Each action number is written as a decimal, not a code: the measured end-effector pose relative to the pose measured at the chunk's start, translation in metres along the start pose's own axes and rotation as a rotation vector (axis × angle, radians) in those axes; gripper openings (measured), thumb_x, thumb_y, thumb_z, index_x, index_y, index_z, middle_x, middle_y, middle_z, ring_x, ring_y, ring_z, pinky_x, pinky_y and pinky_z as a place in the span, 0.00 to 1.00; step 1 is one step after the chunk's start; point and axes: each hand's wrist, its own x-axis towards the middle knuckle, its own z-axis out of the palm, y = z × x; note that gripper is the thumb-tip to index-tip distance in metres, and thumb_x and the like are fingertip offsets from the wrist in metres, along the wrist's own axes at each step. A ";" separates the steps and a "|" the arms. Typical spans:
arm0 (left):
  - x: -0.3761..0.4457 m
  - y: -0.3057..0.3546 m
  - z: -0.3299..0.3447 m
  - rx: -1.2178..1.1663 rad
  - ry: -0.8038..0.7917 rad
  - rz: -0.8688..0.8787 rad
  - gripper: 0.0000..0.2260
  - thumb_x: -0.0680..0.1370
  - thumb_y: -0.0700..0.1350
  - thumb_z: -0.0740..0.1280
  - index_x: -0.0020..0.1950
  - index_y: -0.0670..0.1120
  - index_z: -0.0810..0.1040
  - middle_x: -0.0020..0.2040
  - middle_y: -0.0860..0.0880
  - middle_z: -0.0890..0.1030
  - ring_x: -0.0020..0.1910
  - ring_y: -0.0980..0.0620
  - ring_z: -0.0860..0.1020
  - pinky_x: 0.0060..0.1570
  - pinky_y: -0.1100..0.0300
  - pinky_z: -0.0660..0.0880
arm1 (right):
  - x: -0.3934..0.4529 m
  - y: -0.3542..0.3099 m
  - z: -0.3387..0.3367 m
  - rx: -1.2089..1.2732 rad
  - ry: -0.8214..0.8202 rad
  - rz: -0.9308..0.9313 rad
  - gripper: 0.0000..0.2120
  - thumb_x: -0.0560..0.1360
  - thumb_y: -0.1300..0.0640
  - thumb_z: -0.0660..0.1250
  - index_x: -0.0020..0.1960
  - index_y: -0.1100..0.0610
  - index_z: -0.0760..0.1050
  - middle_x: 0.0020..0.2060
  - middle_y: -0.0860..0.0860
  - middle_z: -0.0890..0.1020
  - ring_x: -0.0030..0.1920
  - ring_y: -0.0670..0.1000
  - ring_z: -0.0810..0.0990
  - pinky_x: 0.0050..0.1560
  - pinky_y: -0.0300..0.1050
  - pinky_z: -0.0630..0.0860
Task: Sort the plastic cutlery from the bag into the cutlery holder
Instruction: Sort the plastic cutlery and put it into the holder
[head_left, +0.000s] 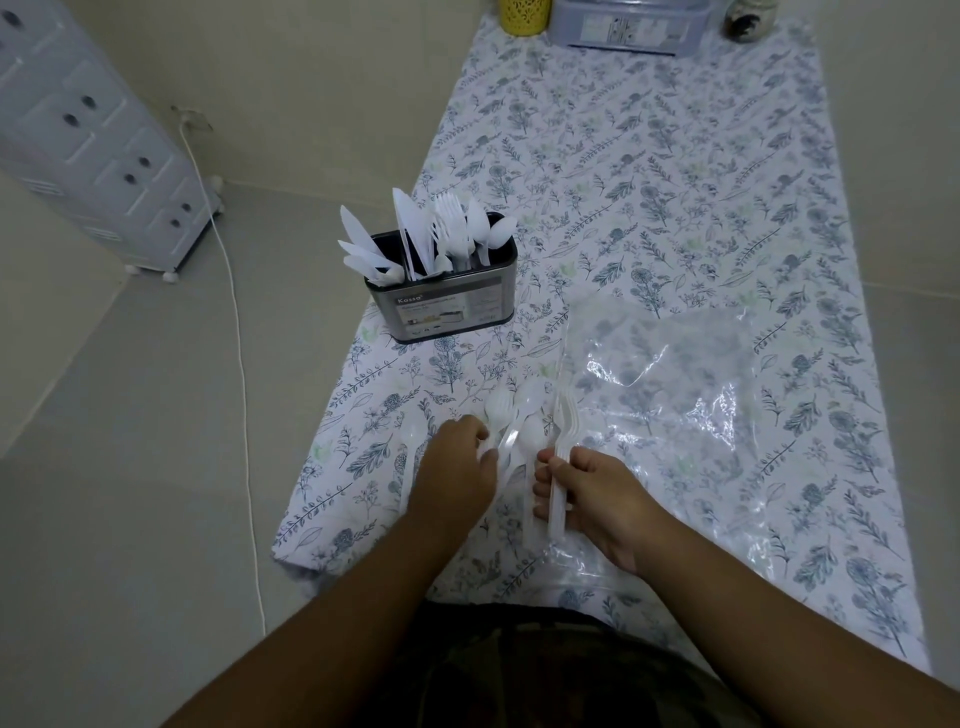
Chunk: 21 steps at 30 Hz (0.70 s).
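Observation:
A dark metal cutlery holder (447, 306) stands on the floral cloth (649, 182), left of centre, with white plastic knives, forks and spoons upright in it. A clear plastic bag (670, 395) lies crumpled to its right, nearer me. Loose white spoons (519, 415) lie on the cloth between my hands, and one spoon (411, 434) lies apart to the left. My left hand (460, 467) pinches a piece of white cutlery from the loose pile. My right hand (592, 493) grips a stack of white forks (561, 457), tines pointing away from me.
A yellow cup (523, 15), a grey plastic box (628, 26) and a dark jar (748, 23) stand at the cloth's far end. A white drawer unit (93, 140) on wheels stands far left, with a white cable (244, 364) running over the floor.

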 end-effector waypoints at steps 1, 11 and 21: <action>0.003 -0.004 0.000 0.028 -0.013 -0.043 0.06 0.77 0.44 0.68 0.52 0.46 0.75 0.45 0.52 0.75 0.44 0.54 0.74 0.43 0.62 0.70 | 0.000 0.001 -0.001 -0.003 0.005 0.006 0.09 0.83 0.61 0.63 0.58 0.64 0.79 0.47 0.59 0.81 0.47 0.55 0.83 0.52 0.56 0.84; 0.002 -0.010 -0.005 -0.075 0.102 -0.129 0.04 0.79 0.38 0.65 0.50 0.44 0.79 0.42 0.52 0.79 0.42 0.55 0.77 0.39 0.68 0.72 | 0.001 0.001 -0.003 -0.045 0.032 -0.009 0.09 0.83 0.60 0.63 0.57 0.63 0.80 0.46 0.58 0.82 0.48 0.54 0.83 0.56 0.58 0.83; -0.026 0.032 0.007 -0.251 0.081 0.036 0.11 0.81 0.40 0.65 0.61 0.48 0.80 0.49 0.53 0.79 0.46 0.62 0.77 0.46 0.73 0.72 | -0.002 -0.002 0.002 0.044 -0.009 -0.078 0.12 0.83 0.60 0.63 0.58 0.68 0.78 0.49 0.58 0.84 0.51 0.54 0.85 0.48 0.52 0.85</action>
